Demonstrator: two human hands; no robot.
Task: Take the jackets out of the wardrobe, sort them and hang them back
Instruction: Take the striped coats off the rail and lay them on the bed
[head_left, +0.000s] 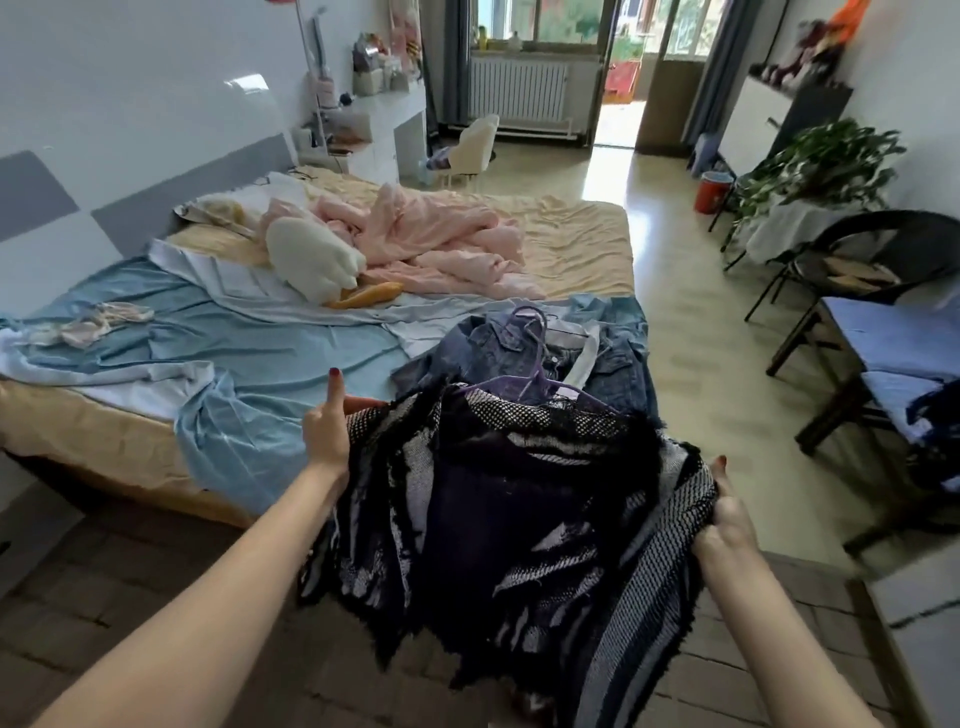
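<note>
Over bed corner: both hands (324, 434) (727, 525) grip tweed jacket (519, 509).

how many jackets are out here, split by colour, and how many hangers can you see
Black and white woven jacket, held by the left hand and the right hand: 1
Blue denim jacket on the bed: 1
Purple hangers: 2
Total: 4

L hand (326, 431) + R hand (727, 525) grip tweed jacket (519, 499) | denim jackets (597, 358) on bed (260, 364) corner
</note>
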